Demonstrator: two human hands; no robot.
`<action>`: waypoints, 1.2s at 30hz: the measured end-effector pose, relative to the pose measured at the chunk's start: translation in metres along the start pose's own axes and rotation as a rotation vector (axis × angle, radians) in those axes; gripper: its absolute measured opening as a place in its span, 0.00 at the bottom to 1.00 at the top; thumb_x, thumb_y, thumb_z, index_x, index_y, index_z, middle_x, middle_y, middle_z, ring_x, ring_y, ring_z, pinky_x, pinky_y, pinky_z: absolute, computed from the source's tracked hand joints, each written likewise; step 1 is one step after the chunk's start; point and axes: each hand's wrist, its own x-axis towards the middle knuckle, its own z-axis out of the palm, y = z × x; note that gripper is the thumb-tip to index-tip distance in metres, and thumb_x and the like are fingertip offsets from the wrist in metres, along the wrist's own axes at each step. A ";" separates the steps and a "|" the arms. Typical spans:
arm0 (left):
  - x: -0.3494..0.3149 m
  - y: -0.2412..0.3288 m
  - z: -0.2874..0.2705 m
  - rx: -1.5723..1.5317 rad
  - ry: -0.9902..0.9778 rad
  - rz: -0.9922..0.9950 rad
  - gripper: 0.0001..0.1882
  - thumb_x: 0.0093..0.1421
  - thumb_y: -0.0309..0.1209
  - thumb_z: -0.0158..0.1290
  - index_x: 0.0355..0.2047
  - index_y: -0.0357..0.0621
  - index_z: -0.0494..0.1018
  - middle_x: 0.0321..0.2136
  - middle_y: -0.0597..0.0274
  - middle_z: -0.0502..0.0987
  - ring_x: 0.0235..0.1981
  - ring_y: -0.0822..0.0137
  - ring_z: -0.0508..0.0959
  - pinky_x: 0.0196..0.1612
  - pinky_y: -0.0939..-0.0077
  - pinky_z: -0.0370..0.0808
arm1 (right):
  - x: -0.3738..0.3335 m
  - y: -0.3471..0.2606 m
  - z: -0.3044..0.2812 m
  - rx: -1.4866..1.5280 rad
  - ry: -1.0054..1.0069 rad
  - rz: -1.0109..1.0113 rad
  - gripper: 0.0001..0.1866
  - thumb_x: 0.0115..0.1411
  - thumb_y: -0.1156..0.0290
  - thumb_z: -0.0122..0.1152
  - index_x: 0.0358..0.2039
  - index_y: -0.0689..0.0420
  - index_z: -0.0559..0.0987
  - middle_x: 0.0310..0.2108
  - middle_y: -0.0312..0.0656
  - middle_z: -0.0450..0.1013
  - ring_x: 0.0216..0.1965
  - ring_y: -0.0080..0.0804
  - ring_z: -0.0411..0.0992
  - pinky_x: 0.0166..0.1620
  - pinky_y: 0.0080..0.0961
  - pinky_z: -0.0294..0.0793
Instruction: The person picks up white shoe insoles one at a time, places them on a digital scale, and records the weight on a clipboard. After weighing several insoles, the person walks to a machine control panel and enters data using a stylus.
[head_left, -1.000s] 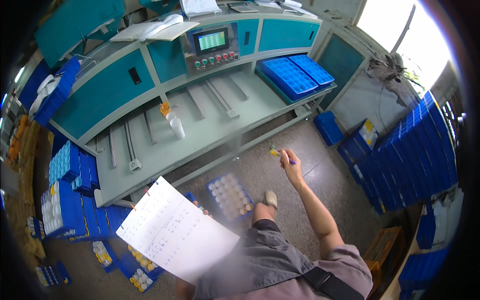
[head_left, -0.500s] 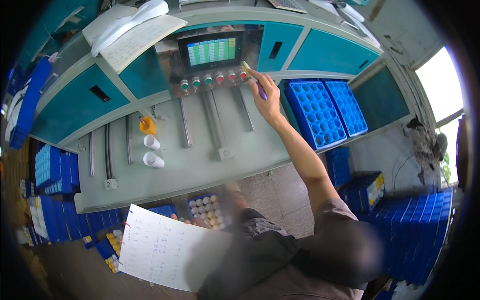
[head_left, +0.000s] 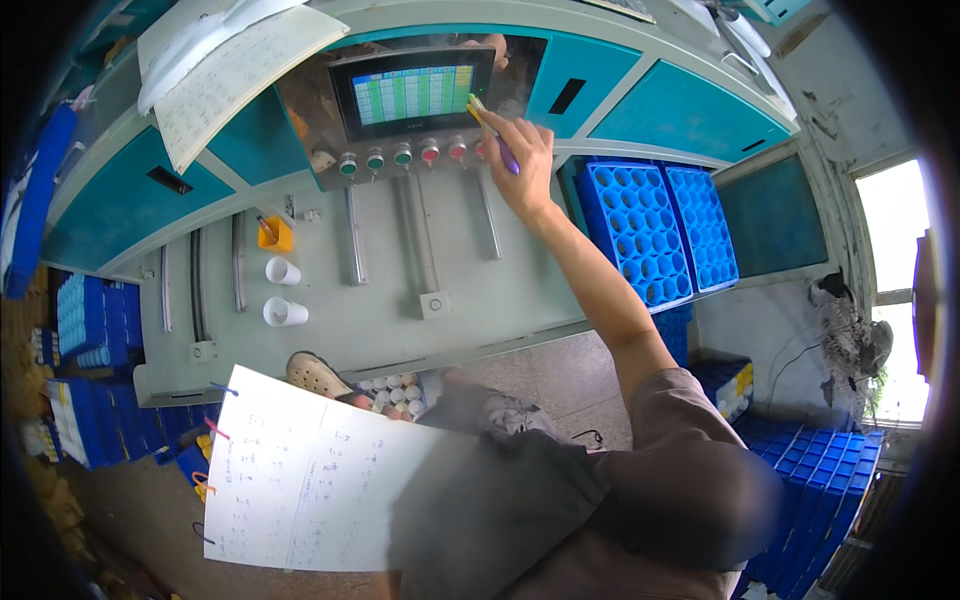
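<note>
My right hand [head_left: 522, 155] is stretched out to the machine's control panel and grips a purple and yellow pen [head_left: 492, 130]. The pen's tip sits at the right edge of the lit touch screen [head_left: 412, 92], just above a row of round push buttons [head_left: 415, 156]. A white sheet of paper [head_left: 300, 480] with handwritten columns lies low in view over my lap. My left hand is hidden beneath that sheet.
Two white cups [head_left: 283, 290] and an orange holder [head_left: 273, 235] stand on the grey machine table [head_left: 450, 320]. Blue cell trays [head_left: 660, 225] sit at its right end. More papers [head_left: 225, 60] lie on top of the teal cabinet. Blue crates [head_left: 90, 380] are stacked on the floor at left.
The view has closed in on the panel. My right hand rose from near the floor up to the buttons and now holds the pen at the screen's edge.
</note>
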 end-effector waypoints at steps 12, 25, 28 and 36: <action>0.044 0.032 0.036 0.114 0.014 0.104 0.38 0.73 0.63 0.35 0.68 0.45 0.63 0.56 0.43 0.75 0.59 0.48 0.75 0.61 0.36 0.71 | 0.000 0.001 0.012 -0.035 0.027 -0.048 0.19 0.59 0.75 0.69 0.51 0.49 0.84 0.26 0.30 0.70 0.32 0.30 0.70 0.43 0.34 0.61; 0.074 0.047 0.063 0.314 0.361 0.406 0.41 0.72 0.64 0.34 0.66 0.39 0.65 0.52 0.45 0.78 0.52 0.53 0.82 0.56 0.40 0.79 | 0.003 0.001 0.008 -0.061 0.011 -0.047 0.19 0.58 0.75 0.69 0.51 0.50 0.83 0.27 0.31 0.71 0.32 0.31 0.70 0.45 0.35 0.62; 0.074 0.050 0.063 0.320 0.353 0.445 0.41 0.72 0.63 0.34 0.65 0.38 0.65 0.53 0.46 0.77 0.51 0.55 0.82 0.56 0.40 0.79 | 0.006 0.001 0.011 -0.067 0.028 -0.063 0.20 0.58 0.75 0.69 0.52 0.50 0.83 0.27 0.31 0.71 0.33 0.31 0.70 0.45 0.35 0.62; 0.076 0.078 0.047 0.192 -0.016 0.225 0.41 0.72 0.64 0.35 0.65 0.38 0.67 0.58 0.44 0.75 0.59 0.51 0.78 0.62 0.40 0.74 | 0.005 -0.005 0.013 -0.065 0.019 -0.043 0.19 0.58 0.75 0.69 0.52 0.50 0.83 0.27 0.31 0.71 0.33 0.30 0.70 0.46 0.35 0.61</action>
